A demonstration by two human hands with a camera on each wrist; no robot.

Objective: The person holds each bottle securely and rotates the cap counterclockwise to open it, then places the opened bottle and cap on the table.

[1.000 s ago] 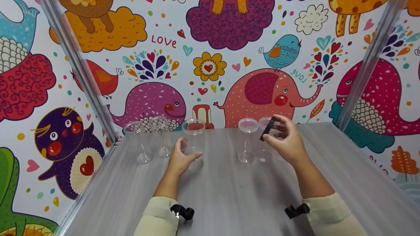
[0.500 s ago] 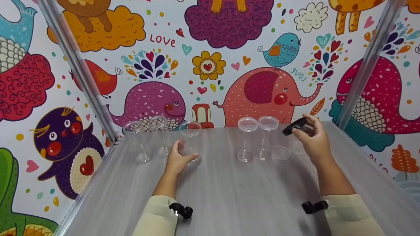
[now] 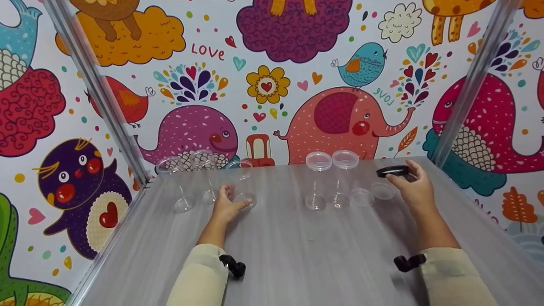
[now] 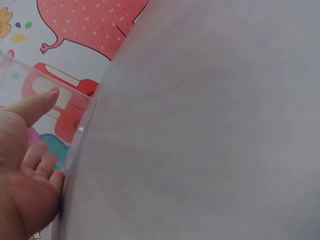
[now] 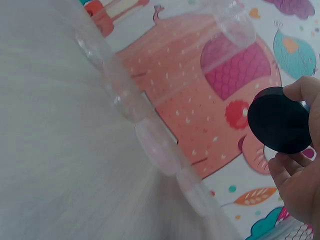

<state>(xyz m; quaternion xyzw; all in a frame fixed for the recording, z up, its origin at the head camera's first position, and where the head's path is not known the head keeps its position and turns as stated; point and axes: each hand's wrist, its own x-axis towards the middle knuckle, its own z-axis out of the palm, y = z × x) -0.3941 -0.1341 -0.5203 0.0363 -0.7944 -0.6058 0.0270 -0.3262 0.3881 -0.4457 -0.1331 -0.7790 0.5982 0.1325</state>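
My left hand (image 3: 229, 204) is curled around the lower part of a clear plastic jar (image 3: 241, 180), thumb on its near side. In the left wrist view the fingers show through the jar wall (image 4: 75, 135), whose base is right at the table. My right hand (image 3: 414, 187) pinches a black round lid (image 3: 393, 171) by its edge, thumb on one side and fingers on the other. The lid is held nearly level above two low clear discs (image 3: 362, 198) at the right; its flat face shows in the right wrist view.
Two more clear jars (image 3: 183, 205) stand left of my left hand. Another pair of upright clear jars (image 3: 318, 163) stands right of centre, beside the discs. A patterned wall (image 3: 263, 119) closes off the back of the grey table (image 3: 297, 263), with metal posts (image 3: 471, 80) at its corners.
My right hand has carried the black lid right, away from the upright jars, and turned it from steep to nearly level. My left hand and its jar have shifted slightly left.
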